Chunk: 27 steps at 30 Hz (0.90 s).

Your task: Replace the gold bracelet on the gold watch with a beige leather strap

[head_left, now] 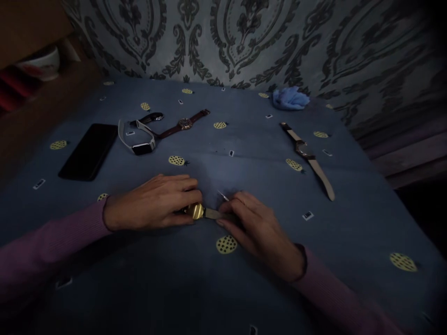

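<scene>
A wristwatch (196, 211) with a shiny gold case lies back up between my hands, low over the blue tablecloth. My left hand (157, 202) is closed round its left side, and the fingers hide that half of the strap. On the other side, my right hand (256, 225) pinches the grey-lined strap (211, 214) between thumb and fingers. From the same hand a thin metal tool tip (222, 195) sticks out toward the upper left; the rest of this tool is hidden in the fingers.
Left, a black phone (89, 152) lies near a smartwatch with a white band (143, 148), a dark watch (152, 117) and a brown-strapped watch (185, 123). Another watch (305, 150) lies face down at right. A crumpled blue cloth (290, 98) rests by the patterned wall.
</scene>
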Motion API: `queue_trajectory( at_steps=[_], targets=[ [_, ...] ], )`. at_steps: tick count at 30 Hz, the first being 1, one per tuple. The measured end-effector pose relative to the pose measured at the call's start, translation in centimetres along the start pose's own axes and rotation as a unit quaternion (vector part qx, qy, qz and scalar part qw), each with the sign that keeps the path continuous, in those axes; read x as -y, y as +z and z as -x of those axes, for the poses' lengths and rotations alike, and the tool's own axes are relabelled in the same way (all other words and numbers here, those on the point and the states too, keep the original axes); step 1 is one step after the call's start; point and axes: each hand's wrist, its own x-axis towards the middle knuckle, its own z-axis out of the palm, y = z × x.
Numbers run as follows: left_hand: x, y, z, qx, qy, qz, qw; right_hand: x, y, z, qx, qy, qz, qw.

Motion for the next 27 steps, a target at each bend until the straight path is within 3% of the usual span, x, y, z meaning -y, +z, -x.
queue_trajectory(
  at_steps=[14, 27],
  targets=[
    [-0.16, 0.53, 0.15, -0.048, 0.009, -0.011, 0.999, 0.08, 0.42, 0.18, -0.032, -0.001, -0.008, 0.999],
    [-0.06, 0.79, 0.29, -0.053, 0.007, -0.011, 0.999, 0.19, 0.65, 0.14, -0.046, -0.008, -0.004, 0.999]
  ],
)
